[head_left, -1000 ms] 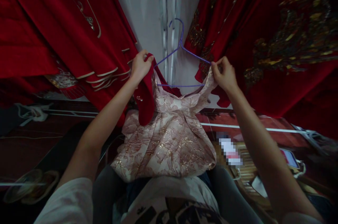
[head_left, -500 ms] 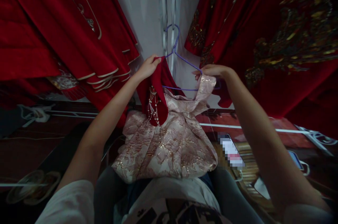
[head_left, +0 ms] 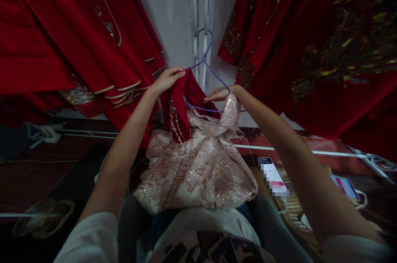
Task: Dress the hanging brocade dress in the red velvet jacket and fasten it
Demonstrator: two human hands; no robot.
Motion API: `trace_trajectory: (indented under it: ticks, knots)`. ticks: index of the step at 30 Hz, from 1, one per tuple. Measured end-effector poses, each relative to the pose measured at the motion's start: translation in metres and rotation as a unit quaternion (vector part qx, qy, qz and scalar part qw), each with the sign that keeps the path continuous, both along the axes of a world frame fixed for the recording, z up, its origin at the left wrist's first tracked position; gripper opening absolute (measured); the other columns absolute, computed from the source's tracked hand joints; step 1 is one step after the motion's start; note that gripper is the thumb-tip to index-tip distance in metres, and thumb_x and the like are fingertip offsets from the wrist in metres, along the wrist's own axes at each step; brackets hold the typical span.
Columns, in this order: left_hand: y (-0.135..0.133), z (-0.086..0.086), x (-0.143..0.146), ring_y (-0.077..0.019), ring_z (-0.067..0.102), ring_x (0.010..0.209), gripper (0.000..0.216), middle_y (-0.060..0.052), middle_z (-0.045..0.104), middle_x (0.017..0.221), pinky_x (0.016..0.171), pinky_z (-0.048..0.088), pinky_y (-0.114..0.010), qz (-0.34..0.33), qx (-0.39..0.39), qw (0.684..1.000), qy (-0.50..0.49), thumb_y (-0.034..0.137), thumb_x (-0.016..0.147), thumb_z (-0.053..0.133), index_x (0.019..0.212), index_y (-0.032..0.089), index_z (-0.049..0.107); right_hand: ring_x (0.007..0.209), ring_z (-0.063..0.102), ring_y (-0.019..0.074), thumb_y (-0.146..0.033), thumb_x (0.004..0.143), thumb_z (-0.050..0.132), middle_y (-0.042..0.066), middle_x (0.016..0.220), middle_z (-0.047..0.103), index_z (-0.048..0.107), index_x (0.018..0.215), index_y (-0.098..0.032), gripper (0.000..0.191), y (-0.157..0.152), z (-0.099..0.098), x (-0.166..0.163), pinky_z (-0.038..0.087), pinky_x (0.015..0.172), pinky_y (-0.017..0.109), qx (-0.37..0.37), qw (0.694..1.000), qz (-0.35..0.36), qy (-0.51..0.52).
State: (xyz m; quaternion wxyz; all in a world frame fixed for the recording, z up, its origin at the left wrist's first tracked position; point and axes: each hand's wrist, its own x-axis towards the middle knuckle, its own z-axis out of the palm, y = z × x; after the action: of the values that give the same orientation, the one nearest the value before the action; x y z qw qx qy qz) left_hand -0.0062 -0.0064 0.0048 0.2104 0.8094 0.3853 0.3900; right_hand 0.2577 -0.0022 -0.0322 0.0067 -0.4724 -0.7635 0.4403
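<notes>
A pale pink dress (head_left: 204, 168) with a metallic pattern spreads over my lap, its right strap (head_left: 231, 108) over one arm of a purple hanger (head_left: 214, 73). The hanger's hook loops round a white metal bar. On the hanger's left side hangs a red cloth piece (head_left: 180, 97) with a beaded chain (head_left: 174, 120) on its front. My left hand (head_left: 167, 79) pinches the top edge of that red cloth. Beside the strap, my right hand (head_left: 219, 94) reaches inward behind the hanger with fingers stretched, their tips at the red cloth's far edge.
Red embroidered garments (head_left: 130, 39) hang left and right of the white rack bars (head_left: 201, 10). To the right, a phone (head_left: 273, 176) and a second lit device (head_left: 345, 186) lie on a slatted wooden surface. Clear containers (head_left: 40, 217) stand at lower left.
My right hand has moved left from the hanger's right end towards the red cloth. The strap and hanger arm shift inward. My left hand keeps its hold, slightly further left.
</notes>
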Motion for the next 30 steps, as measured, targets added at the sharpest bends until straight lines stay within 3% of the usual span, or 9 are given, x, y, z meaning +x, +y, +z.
trace_trajectory:
  ticks: [3, 7, 10, 14, 16, 18, 23, 26, 30]
  knots:
    - [0.0, -0.005, 0.002, -0.0146, 0.052, 0.075, 0.026, 0.0, 0.054, 0.075, 0.075, 0.042, -0.027, 0.008, 0.057, 0.997, 0.052, 0.04, 0.087, 0.049, 0.076, 0.017, 0.055, 0.088, 0.061, 0.0201, -0.051, 0.065, 0.073, 0.005, 0.084, 0.069, 0.068, 0.075, -0.018, 0.034, 0.014, -0.007, 0.007, 0.046, 0.081, 0.03, 0.029, 0.999, -0.027, 0.013]
    - [0.001, -0.021, 0.01, -0.0193, 0.053, 0.089, 0.022, -0.004, 0.056, 0.085, 0.088, 0.041, -0.034, 0.077, 0.131, 0.986, 0.066, 0.038, 0.089, 0.048, 0.08, 0.019, 0.057, 0.066, 0.054, 0.0147, -0.039, 0.064, 0.077, -0.002, 0.068, 0.06, 0.059, 0.086, -0.019, 0.034, 0.018, -0.01, 0.015, 0.042, 0.066, 0.027, 0.216, 0.967, -0.131, 0.035]
    - [-0.002, -0.033, 0.018, -0.0229, 0.052, 0.099, 0.022, -0.006, 0.056, 0.092, 0.093, 0.038, -0.04, 0.149, 0.162, 0.974, 0.058, 0.039, 0.091, 0.046, 0.085, 0.021, 0.058, 0.072, 0.054, 0.016, -0.029, 0.073, 0.068, 0.0, 0.081, 0.06, 0.05, 0.103, -0.021, 0.036, 0.008, 0.0, 0.021, 0.041, 0.068, 0.029, 0.359, 0.907, -0.207, 0.074]
    - [-0.009, -0.039, 0.026, -0.0254, 0.051, 0.105, 0.025, -0.009, 0.056, 0.098, 0.096, 0.036, -0.044, 0.194, 0.19, 0.961, 0.057, 0.042, 0.092, 0.045, 0.09, 0.022, 0.059, 0.088, 0.055, 0.0222, -0.016, 0.079, 0.047, 0.007, 0.096, 0.059, 0.05, 0.1, -0.024, 0.023, -0.018, 0.01, 0.046, 0.042, 0.075, 0.035, 0.542, 0.773, -0.323, 0.066]
    - [-0.012, -0.041, 0.03, -0.0267, 0.051, 0.106, 0.026, -0.01, 0.056, 0.1, 0.097, 0.036, -0.045, 0.205, 0.197, 0.957, 0.053, 0.042, 0.092, 0.044, 0.091, 0.021, 0.059, 0.092, 0.054, 0.023, -0.009, 0.075, 0.042, 0.008, 0.1, 0.057, 0.051, 0.095, -0.023, 0.026, -0.033, 0.007, 0.07, 0.043, 0.076, 0.036, 0.592, 0.723, -0.354, 0.037]
    - [-0.013, -0.044, 0.035, -0.028, 0.05, 0.108, 0.026, -0.011, 0.056, 0.102, 0.098, 0.035, -0.047, 0.212, 0.2, 0.955, 0.048, 0.042, 0.092, 0.044, 0.092, 0.021, 0.059, 0.091, 0.054, 0.0231, -0.008, 0.069, 0.044, 0.009, 0.101, 0.056, 0.05, 0.095, -0.021, 0.03, -0.044, 0.001, 0.097, 0.044, 0.076, 0.037, 0.608, 0.702, -0.371, 0.016]
    - [-0.012, -0.055, 0.052, -0.0297, 0.048, 0.112, 0.028, -0.013, 0.055, 0.105, 0.099, 0.035, -0.048, 0.219, 0.2, 0.955, 0.03, 0.044, 0.091, 0.044, 0.094, 0.02, 0.059, 0.079, 0.054, 0.0221, -0.018, 0.063, 0.06, 0.009, 0.091, 0.058, 0.051, 0.092, -0.019, 0.03, -0.067, -0.004, 0.14, 0.046, 0.074, 0.037, 0.581, 0.697, -0.419, -0.009]
    - [-0.01, -0.062, 0.058, -0.0303, 0.047, 0.114, 0.029, -0.013, 0.054, 0.107, 0.1, 0.034, -0.048, 0.231, 0.195, 0.953, 0.022, 0.044, 0.092, 0.043, 0.095, 0.02, 0.059, 0.072, 0.054, 0.0197, -0.02, 0.057, 0.067, 0.006, 0.083, 0.059, 0.054, 0.087, -0.02, 0.032, -0.084, 0.007, 0.132, 0.046, 0.068, 0.033, 0.548, 0.74, -0.389, -0.012]
    - [-0.01, -0.065, 0.058, -0.0306, 0.046, 0.116, 0.029, -0.013, 0.053, 0.109, 0.101, 0.033, -0.049, 0.235, 0.188, 0.954, 0.019, 0.043, 0.092, 0.041, 0.095, 0.02, 0.058, 0.069, 0.057, 0.0185, -0.021, 0.06, 0.068, 0.004, 0.076, 0.061, 0.06, 0.082, -0.019, 0.023, -0.093, 0.017, 0.11, 0.047, 0.07, 0.032, 0.454, 0.828, -0.329, -0.001]
